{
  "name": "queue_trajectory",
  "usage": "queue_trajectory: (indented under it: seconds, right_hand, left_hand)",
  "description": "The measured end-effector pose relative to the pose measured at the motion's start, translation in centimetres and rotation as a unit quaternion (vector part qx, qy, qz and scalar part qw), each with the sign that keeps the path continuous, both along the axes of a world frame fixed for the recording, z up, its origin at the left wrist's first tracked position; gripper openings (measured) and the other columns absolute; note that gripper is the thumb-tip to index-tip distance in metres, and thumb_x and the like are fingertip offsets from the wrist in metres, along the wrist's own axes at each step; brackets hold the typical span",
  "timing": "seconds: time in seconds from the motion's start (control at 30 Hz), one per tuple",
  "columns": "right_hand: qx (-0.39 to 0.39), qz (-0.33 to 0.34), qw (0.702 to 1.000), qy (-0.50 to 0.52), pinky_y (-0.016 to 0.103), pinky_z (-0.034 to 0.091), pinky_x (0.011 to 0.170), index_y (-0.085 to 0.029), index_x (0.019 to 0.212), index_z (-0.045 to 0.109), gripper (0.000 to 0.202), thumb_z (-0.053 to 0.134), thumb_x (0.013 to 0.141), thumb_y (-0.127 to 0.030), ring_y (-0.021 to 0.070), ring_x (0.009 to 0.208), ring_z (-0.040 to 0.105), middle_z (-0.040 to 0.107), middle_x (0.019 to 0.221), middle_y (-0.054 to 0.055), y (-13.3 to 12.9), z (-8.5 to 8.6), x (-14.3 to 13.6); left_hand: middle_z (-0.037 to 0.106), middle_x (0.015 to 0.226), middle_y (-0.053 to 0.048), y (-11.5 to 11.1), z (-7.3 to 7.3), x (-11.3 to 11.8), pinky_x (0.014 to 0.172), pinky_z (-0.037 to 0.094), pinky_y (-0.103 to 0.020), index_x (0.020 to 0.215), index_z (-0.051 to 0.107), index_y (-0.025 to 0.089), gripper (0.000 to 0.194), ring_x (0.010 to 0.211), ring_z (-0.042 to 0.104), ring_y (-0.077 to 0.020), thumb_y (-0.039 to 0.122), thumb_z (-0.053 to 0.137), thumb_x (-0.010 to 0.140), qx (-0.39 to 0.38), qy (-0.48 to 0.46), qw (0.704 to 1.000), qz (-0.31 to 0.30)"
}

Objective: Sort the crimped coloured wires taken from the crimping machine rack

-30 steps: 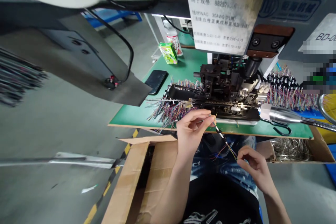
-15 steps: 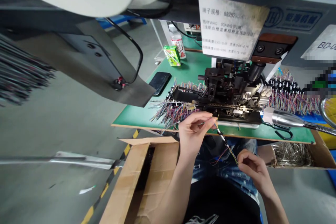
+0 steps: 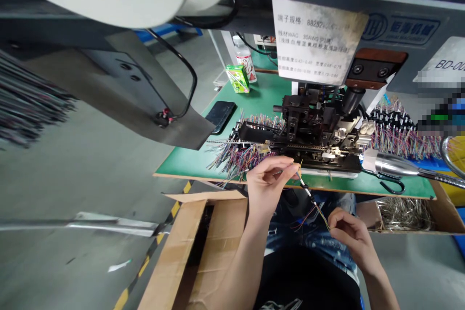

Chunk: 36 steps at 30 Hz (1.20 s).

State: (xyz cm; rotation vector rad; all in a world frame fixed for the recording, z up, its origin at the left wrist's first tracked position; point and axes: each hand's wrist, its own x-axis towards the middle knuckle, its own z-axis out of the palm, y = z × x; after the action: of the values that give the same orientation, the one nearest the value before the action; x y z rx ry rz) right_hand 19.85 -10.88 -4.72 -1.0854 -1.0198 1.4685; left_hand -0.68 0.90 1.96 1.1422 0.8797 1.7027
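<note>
A short wire harness [image 3: 308, 193] with a white and black sleeve and thin coloured wires at both ends stretches slantwise between my hands, over my lap. My left hand [image 3: 271, 179] pinches its upper end, just in front of the crimping machine [image 3: 308, 128]. Lower and to the right, my right hand [image 3: 348, 232] pinches the loose yellowish wires of the other end between thumb and fingers. A few reddish wires [image 3: 305, 218] hang free beside it. The wire tips inside my fingers are hidden.
Bundles of harnesses [image 3: 247, 152] lie left of the machine on the green table [image 3: 181, 162], with more harnesses [image 3: 403, 131] at right. A phone [image 3: 221, 116], green box [image 3: 238, 78] and bottle [image 3: 245, 58] stand behind. A metal lamp head [image 3: 395, 162], cardboard box [image 3: 221, 247] and scrap box [image 3: 445, 218] are near.
Both hands keep their pinch on the wire harness and have hardly moved. The camera view has shifted very slightly.
</note>
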Motion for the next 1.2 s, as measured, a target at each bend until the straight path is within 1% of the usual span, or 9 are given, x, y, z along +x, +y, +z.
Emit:
queue_trajectory:
  seconds: [0.2, 0.47, 0.6, 0.7, 0.8, 0.9, 1.03, 1.1, 1.2]
  right_hand:
    - [0.001, 0.0, 1.0, 0.0, 0.031, 0.038, 0.072, -0.022, 0.081, 0.072, 0.027, 0.086, 0.088, -0.045, 0.0197, 0.078, 0.05, 0.058, 0.083, 0.001, 0.0, -0.1, 0.1]
    - [0.018, 0.003, 1.0, -0.017, 0.031, 0.041, 0.071, -0.022, 0.081, 0.071, 0.029, 0.083, 0.091, -0.047, 0.0201, 0.078, 0.051, 0.059, 0.083, 0.002, 0.1, -0.3, 0.1]
    - [0.06, -0.054, 0.994, -0.077, 0.031, 0.046, 0.076, -0.026, 0.099, 0.074, 0.02, 0.084, 0.092, -0.042, 0.0203, 0.08, 0.055, 0.064, 0.093, 0.003, 0.4, -0.1, 0.7]
    - [0.117, -0.078, 0.979, -0.149, 0.032, 0.045, 0.075, -0.028, 0.114, 0.076, 0.026, 0.082, 0.093, -0.042, 0.02, 0.078, 0.054, 0.07, 0.101, 0.005, 1.3, 0.9, 0.6]
    - [0.129, -0.045, 0.971, -0.194, 0.032, 0.042, 0.07, -0.026, 0.112, 0.078, 0.023, 0.08, 0.096, -0.043, 0.0187, 0.072, 0.054, 0.074, 0.091, 0.004, 2.4, 2.3, -0.6]
    - [0.1, -0.014, 0.981, -0.163, 0.031, 0.041, 0.064, -0.024, 0.1, 0.08, 0.022, 0.076, 0.098, -0.046, 0.017, 0.066, 0.055, 0.076, 0.081, 0.003, 3.3, 3.0, -1.7]
    - [0.086, -0.025, 0.993, -0.078, 0.027, 0.041, 0.054, -0.021, 0.1, 0.082, 0.026, 0.075, 0.099, -0.046, 0.0156, 0.058, 0.058, 0.08, 0.075, 0.005, 3.4, 2.6, -2.0]
    - [0.091, -0.038, 0.993, -0.061, 0.026, 0.042, 0.052, -0.021, 0.099, 0.082, 0.024, 0.077, 0.098, -0.045, 0.0153, 0.056, 0.06, 0.08, 0.074, 0.005, 3.2, 2.4, -1.8]
    - [0.102, -0.036, 0.992, -0.069, 0.028, 0.05, 0.058, -0.023, 0.098, 0.083, 0.021, 0.078, 0.098, -0.043, 0.0188, 0.063, 0.07, 0.082, 0.077, 0.006, 3.0, 2.5, -1.7]
  left_hand:
    - [0.082, 0.069, 0.004, -0.1, 0.1, 0.0, 0.058, 0.067, -0.018, 0.083, 0.083, 0.023, 0.021, 0.054, 0.078, -0.0123, 0.004, 0.086, 0.074, -0.005, 0.008, 1.0, 0.006]
    - [0.081, 0.069, 0.001, -0.1, 0.0, -0.1, 0.058, 0.068, -0.023, 0.083, 0.081, 0.02, 0.016, 0.055, 0.078, -0.0156, 0.02, 0.094, 0.074, -0.02, 0.019, 1.0, 0.014]
    - [0.083, 0.07, 0.0, -0.4, 0.0, -0.1, 0.059, 0.069, -0.025, 0.089, 0.081, 0.019, 0.02, 0.056, 0.079, -0.0175, 0.024, 0.095, 0.074, -0.033, 0.041, 0.999, 0.014]
    - [0.084, 0.075, -0.001, -1.0, 0.0, 0.6, 0.059, 0.07, -0.026, 0.096, 0.082, 0.019, 0.022, 0.061, 0.081, -0.019, 0.025, 0.092, 0.078, -0.054, 0.053, 0.997, -0.023]
    - [0.085, 0.079, -0.002, -1.9, -0.1, 1.6, 0.064, 0.071, -0.025, 0.102, 0.082, 0.02, 0.021, 0.067, 0.082, -0.0185, 0.025, 0.089, 0.083, -0.078, 0.057, 0.994, -0.054]
    - [0.086, 0.087, -0.004, -2.2, -0.3, 1.7, 0.072, 0.071, -0.026, 0.109, 0.081, 0.02, 0.027, 0.077, 0.083, -0.019, 0.026, 0.089, 0.085, -0.075, 0.054, 0.993, -0.069]
    - [0.086, 0.098, -0.01, -1.8, -0.7, 0.4, 0.079, 0.07, -0.031, 0.12, 0.078, 0.019, 0.041, 0.09, 0.083, -0.0231, 0.043, 0.088, 0.088, -0.042, 0.029, 0.991, -0.128]
    - [0.087, 0.098, -0.012, -1.7, -0.9, -0.2, 0.082, 0.07, -0.034, 0.118, 0.08, 0.018, 0.044, 0.089, 0.084, -0.0244, 0.052, 0.084, 0.09, -0.049, 0.029, 0.982, -0.178]
    - [0.088, 0.096, -0.015, -1.7, -0.8, -0.2, 0.079, 0.069, -0.036, 0.109, 0.084, 0.018, 0.047, 0.086, 0.085, -0.0278, 0.06, 0.082, 0.089, -0.077, 0.05, 0.968, -0.235]
